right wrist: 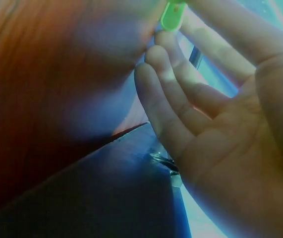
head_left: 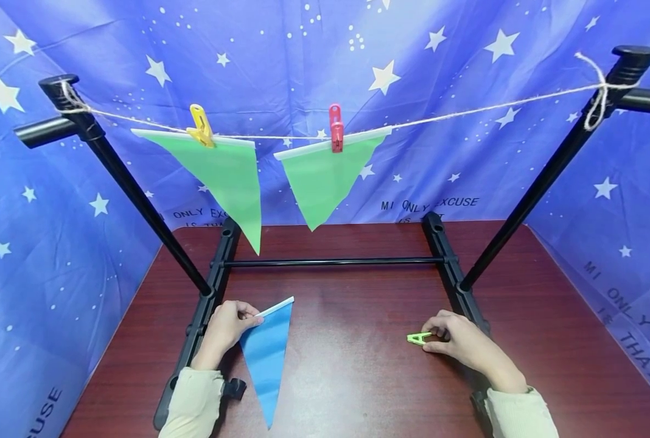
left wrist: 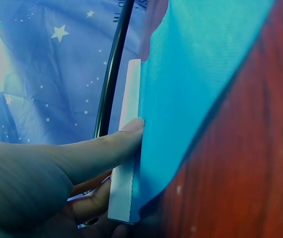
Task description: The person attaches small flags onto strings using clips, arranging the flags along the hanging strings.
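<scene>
My left hand (head_left: 229,328) pinches a blue triangular pennant (head_left: 270,353) by its white top edge, thumb in front. The pennant's tip hangs down toward me; in the left wrist view the thumb lies across the white band (left wrist: 126,99). Over on the right, my right hand (head_left: 462,340) holds a light green clothespin (head_left: 417,338) between thumb and fingertips, low over the table. Only one end of that clothespin (right wrist: 172,17) shows in the right wrist view. Two green pennants hang from a string (head_left: 467,111), one under a yellow clothespin (head_left: 201,126), the other under a red clothespin (head_left: 336,128).
A black frame stands on the dark red table (head_left: 352,377), with a left post (head_left: 144,201), a right post (head_left: 527,188) and a low crossbar (head_left: 330,262). The string is tied between the post tops. Blue star-printed cloth (head_left: 281,61) surrounds the table's back and sides.
</scene>
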The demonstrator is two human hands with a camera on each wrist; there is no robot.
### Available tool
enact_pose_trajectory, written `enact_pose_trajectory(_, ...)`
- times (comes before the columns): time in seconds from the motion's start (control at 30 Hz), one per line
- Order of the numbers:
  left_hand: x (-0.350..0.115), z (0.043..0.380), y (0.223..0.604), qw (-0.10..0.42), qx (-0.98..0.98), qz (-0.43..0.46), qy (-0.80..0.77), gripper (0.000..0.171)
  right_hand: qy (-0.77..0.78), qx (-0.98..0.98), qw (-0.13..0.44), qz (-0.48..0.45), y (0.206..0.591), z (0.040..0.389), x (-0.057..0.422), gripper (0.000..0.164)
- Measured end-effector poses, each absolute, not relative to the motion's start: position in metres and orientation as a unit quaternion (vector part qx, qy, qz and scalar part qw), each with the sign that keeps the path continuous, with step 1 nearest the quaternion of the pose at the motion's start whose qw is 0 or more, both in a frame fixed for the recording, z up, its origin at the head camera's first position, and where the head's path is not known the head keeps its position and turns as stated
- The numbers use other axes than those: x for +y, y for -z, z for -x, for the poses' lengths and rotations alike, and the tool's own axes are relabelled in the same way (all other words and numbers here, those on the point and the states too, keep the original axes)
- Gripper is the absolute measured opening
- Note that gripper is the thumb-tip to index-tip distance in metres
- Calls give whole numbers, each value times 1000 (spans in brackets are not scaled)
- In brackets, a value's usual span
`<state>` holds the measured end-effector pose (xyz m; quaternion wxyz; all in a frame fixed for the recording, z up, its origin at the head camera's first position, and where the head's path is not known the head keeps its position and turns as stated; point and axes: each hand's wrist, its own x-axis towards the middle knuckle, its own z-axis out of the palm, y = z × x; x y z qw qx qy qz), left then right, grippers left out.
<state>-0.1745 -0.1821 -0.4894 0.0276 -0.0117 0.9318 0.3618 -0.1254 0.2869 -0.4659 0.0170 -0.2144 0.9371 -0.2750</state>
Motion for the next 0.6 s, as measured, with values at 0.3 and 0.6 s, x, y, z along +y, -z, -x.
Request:
enact_pose_trajectory(0.3, -185, 175, 484, 15, 927, -11, -373, 11, 270, 937, -2, 221, 465, 126, 285, 16)
enact_pose_trajectory(0.6, -183, 177, 479, 17, 915, -19, -404, 13, 296, 936, 9, 188, 461, 126, 280, 12)
